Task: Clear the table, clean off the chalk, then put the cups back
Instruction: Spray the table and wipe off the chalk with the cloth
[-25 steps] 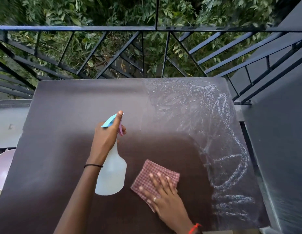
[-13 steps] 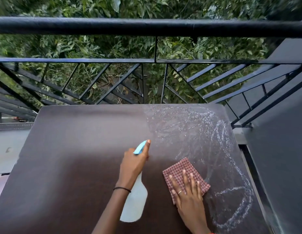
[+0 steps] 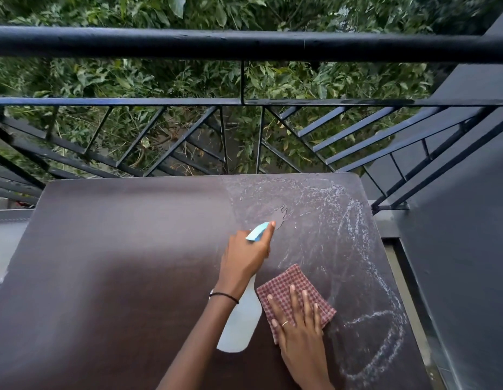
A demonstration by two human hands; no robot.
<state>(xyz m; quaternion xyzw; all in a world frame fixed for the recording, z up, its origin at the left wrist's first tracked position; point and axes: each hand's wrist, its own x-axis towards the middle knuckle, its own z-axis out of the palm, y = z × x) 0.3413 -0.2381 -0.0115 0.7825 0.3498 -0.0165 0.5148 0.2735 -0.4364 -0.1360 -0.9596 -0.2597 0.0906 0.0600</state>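
Spray bottle (image 3: 240, 319) now nearer chalk (image 3: 354, 218)

Site noted from my remote feed: an outdoor balcony. A dark brown tabletop (image 3: 118, 263) with rounded far corners stands close to a black metal railing (image 3: 244, 45). The railing has a thick round top rail, a thinner horizontal bar beneath it, and diagonal bars fanning out from two central uprights. Dense green foliage (image 3: 132, 77) fills the view beyond the railing (leaves and thin stems, at every height I can see). A smooth dark grey wall (image 3: 469, 263) runs along the right side. A pale grey floor (image 3: 8, 235) shows at the left. Light is even daylight, with a dull sheen on the tabletop's left half.
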